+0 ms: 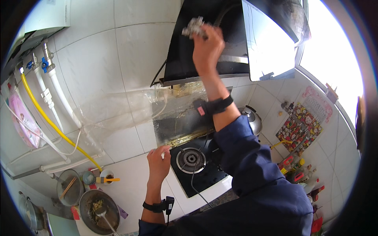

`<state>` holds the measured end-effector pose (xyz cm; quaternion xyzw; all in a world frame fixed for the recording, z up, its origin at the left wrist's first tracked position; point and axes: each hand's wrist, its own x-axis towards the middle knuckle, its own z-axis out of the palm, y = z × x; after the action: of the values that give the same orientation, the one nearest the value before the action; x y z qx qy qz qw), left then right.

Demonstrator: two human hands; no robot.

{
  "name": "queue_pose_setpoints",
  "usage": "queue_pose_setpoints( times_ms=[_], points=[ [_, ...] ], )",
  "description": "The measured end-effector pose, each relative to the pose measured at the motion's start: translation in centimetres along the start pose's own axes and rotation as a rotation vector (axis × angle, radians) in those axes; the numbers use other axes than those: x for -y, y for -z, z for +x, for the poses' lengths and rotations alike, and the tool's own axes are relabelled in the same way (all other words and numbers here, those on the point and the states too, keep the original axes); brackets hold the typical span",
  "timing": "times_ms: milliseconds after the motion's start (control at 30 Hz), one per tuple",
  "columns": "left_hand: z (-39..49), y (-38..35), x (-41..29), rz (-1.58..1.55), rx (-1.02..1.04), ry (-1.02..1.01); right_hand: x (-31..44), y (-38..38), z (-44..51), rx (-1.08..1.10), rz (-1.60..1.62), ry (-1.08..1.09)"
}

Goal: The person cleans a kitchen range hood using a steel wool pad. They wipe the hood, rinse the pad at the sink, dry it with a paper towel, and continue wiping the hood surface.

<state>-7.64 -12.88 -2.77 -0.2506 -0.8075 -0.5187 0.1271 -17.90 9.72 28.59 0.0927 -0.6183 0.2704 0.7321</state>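
My right hand (209,48) is raised in front of the black range hood (184,59) and grips a blurred, crumpled greyish-white cloth (194,27). The cloth lies against or just before the dark hood panel; contact cannot be told. Lower down, my left hand (159,162) hovers by the back left corner of the black gas stove (189,183), thumb and fingers curled with a gap between them. Nothing plain shows in it. A round burner (191,159) sits just to its right. Behind the stove, clear plastic film (124,109) hangs over the tiles and a dark, stained panel (183,124).
A wok (85,203) with food scraps and a spatula stands at lower left, beside a pan with chopsticks (68,188) and a cup (108,174) under a brush. A lidded pot (255,121) stands behind my right arm. A cable (193,180) crosses the stove. Bottles (295,168) line the right.
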Motion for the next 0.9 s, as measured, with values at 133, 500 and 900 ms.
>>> queue_pose_setpoints(
  times_ms=[133,500,900],
  points=[
    [-0.5,0.2,0.4,0.024,0.006,0.039,-1.9,1.1,-9.1,0.220,-0.166,-0.134],
    [0.0,0.5,0.4,0.018,0.047,0.000,1.3,0.0,3.5,-0.227,-0.073,0.174],
    [0.1,1.0,0.6,0.009,0.084,0.018,1.3,-0.2,3.2,-0.182,-0.034,0.074]
  ],
)
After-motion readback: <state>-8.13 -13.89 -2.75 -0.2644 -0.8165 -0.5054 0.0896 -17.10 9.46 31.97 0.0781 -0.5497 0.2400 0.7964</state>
